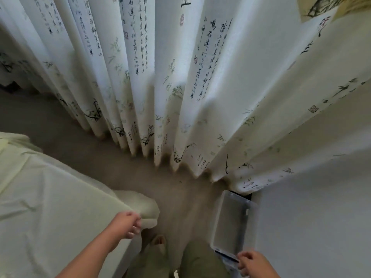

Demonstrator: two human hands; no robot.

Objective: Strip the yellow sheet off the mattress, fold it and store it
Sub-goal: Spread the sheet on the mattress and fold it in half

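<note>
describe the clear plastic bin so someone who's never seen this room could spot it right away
Follow the long white curtain with ink writing and bamboo down to where it meets the wall on the right. On the floor in that corner stands the bin, its near rim by the right hand. It is the only see-through, hard-sided thing here; everything around it is cloth.

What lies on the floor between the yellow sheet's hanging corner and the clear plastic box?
In the head view, bare brownish floor separates the yellow sheet from the clear plastic box; lower down, the person's foot in a slipper stands in that gap.
</note>
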